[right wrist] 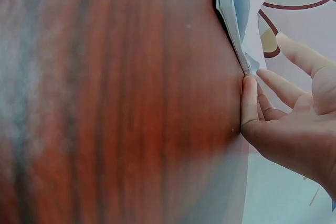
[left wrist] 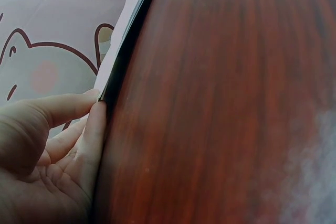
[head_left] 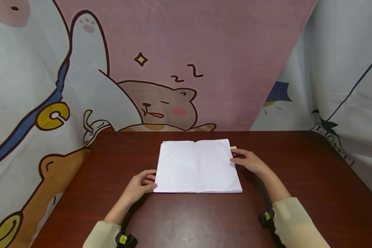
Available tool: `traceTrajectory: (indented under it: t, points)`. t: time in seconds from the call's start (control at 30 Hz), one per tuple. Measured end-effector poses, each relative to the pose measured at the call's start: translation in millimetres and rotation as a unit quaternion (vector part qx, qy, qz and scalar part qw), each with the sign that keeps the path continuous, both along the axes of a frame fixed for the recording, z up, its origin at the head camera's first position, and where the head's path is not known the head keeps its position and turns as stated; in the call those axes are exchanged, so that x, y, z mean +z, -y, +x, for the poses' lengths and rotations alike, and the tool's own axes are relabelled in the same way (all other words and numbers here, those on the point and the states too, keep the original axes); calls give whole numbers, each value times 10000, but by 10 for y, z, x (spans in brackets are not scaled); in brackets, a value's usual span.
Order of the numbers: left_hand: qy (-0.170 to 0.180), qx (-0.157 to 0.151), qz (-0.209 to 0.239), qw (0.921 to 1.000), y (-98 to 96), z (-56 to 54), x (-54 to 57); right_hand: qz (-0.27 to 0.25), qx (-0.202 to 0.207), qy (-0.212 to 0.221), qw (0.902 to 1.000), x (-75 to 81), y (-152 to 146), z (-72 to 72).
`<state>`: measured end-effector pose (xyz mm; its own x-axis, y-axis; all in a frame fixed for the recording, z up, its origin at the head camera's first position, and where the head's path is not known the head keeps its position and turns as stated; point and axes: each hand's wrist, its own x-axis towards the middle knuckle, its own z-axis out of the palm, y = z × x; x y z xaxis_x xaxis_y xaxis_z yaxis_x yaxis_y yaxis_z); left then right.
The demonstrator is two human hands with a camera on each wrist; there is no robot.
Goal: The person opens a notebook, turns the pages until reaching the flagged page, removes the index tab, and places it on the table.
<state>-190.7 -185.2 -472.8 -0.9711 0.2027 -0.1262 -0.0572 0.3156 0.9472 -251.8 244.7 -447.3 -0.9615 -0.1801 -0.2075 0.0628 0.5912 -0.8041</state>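
An open notebook with blank lined pages lies flat on the dark red-brown table. My left hand is at its lower left edge. In the left wrist view, the thumb and a finger of the left hand pinch the edge of the notebook. My right hand is at the upper right edge. In the right wrist view, the right hand has its fingers at the notebook's edge, while its thumb is raised apart from them. A small yellow-green tab sticks out beside the right fingers.
The table extends around the notebook on all sides. Behind it hangs a pink and white cloth printed with cartoon animals. A dark wrist camera sits at the left sleeve, another camera at the right.
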Motion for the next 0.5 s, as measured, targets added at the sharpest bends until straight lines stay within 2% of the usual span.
traceTrajectory:
  t: [0.33, 0.5]
  points:
    - [3, -21, 34, 10000, 4, -8, -23, -250, -104, 72, 9996, 4, -3, 25]
    - [-20, -28, 38, 10000, 1, 2, -9, -428, -316, 138, 9985, -5, 0, 19]
